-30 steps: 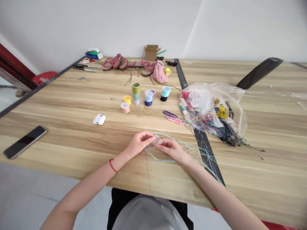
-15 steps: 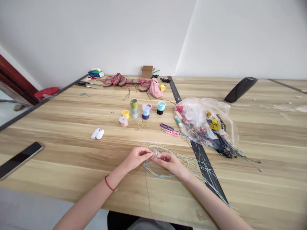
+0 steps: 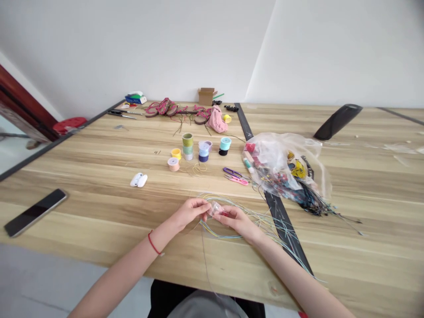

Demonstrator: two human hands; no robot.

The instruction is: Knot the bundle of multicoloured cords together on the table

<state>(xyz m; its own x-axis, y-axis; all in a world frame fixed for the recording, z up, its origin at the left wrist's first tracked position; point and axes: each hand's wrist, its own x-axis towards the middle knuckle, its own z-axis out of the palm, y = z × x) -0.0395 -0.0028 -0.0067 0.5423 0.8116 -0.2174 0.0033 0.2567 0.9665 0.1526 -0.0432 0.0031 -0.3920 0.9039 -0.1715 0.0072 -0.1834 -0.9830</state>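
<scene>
Between my two hands is a small clear plastic bag [image 3: 216, 208] with something red in it, too small to make out. My left hand [image 3: 192, 210] pinches the bag's left side with thumb and fingertips. The right side is gripped by the closed fingers of my right hand [image 3: 237, 221]. Beneath and around both hands lie long loose cords [image 3: 265, 217] in pale blue, yellow and green, looped on the table and trailing to the right. A single thin thread [image 3: 204, 251] runs from the hands down over the table's front edge.
Thread spools [image 3: 187, 147] stand mid-table, with purple snips [image 3: 232, 172] and pink snips [image 3: 236, 179] to their right. A large plastic bag [image 3: 274, 154] of cords lies right. An earbud case [image 3: 138, 179] and phone [image 3: 35, 212] lie left. Braided cords [image 3: 165, 107] lie behind.
The small bag looks more spread out between my fingers, and more of it shows. My hands have hardly moved; the whole view has shifted slightly.
</scene>
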